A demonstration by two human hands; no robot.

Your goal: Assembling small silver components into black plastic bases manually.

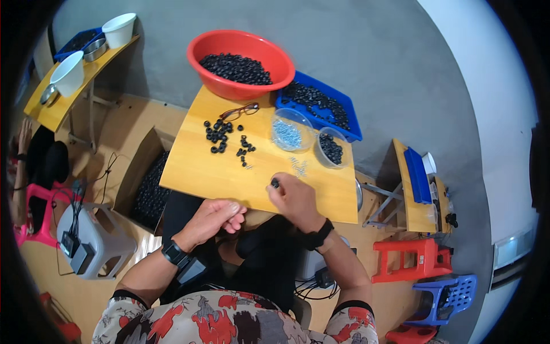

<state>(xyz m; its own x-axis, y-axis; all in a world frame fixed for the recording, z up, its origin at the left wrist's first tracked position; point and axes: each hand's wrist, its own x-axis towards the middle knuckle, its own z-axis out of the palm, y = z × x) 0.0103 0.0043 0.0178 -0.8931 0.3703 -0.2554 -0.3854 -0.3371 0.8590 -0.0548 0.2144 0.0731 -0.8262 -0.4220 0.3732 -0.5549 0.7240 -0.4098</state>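
Observation:
My right hand (296, 199) is over the near right part of the wooden table (189, 166), its fingers closed round a small black knob-like part (275, 183). At the table's front edge, my left hand (215, 219) has its fingers curled and the thumb pressed against them. Whatever those fingers may hold is too small to name. Loose small screws (298, 167) lie just beyond my right hand. Farther left are a group of larger black knob-like parts (216, 136) and a group of smaller black pieces (244, 150).
A clear tub of screws (286, 135) and a clear tub of black parts (330, 150) stand at the right. Behind are a red basin (200, 71), a blue tray (356, 123) and eyeglasses (243, 110). A cardboard box (129, 180) sits left on the floor; another person's hand (24, 136) shows far left.

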